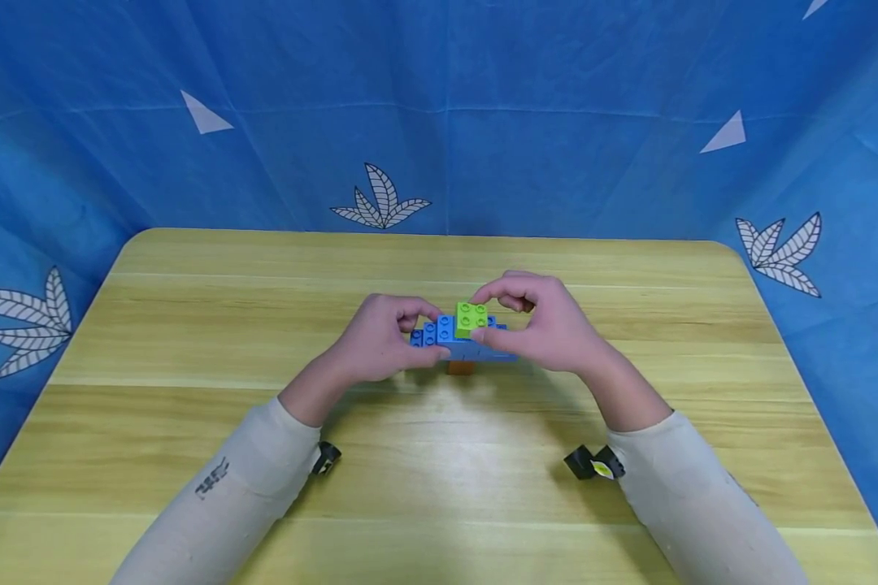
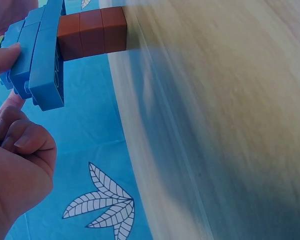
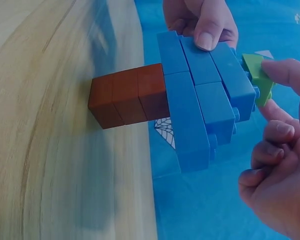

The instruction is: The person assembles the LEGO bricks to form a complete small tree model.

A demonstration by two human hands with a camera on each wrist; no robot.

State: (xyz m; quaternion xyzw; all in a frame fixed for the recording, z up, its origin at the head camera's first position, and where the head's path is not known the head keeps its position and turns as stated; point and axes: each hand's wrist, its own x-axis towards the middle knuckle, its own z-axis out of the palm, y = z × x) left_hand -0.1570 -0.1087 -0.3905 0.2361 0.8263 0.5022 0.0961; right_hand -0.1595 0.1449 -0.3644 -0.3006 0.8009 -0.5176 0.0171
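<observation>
A stepped stack of blue toy building bricks widens downward in three layers. It sits on a column of three brown bricks standing on the table. My left hand pinches the blue layers at their left side, thumb on the near face and index finger behind. At the top, a lime green brick with studs facing up is pinched between thumb and index finger of my right hand. In the right wrist view the green brick is right at the studs of the upper blue layer, slightly tilted.
The wooden table has rounded far corners. Behind it hangs a blue cloth printed with white leaves and triangles. Black wrist devices show beside both light sleeves.
</observation>
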